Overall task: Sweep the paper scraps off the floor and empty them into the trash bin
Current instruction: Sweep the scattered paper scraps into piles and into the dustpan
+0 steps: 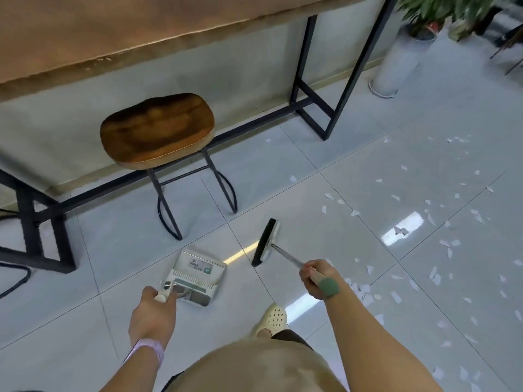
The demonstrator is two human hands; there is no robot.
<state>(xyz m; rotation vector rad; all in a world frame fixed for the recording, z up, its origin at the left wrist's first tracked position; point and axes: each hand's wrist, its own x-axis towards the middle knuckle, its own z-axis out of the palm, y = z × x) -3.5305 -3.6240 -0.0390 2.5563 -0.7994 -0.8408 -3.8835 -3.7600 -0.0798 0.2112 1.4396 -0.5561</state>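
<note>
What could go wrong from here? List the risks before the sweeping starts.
1. The paper scraps lie scattered to the right, while the dustpan sits left of the broom head; a long sweep could scatter them further.
2. Scraps near the bar table leg and stool may get pushed underneath.
3. The glossy floor tiles look slick; the foot in the perforated clog might slip on loose paper.

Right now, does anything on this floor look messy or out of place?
Yes: torn white paper scraps litter the glossy grey tiled floor on the right, none yet in the white plastic dustpan.
</note>
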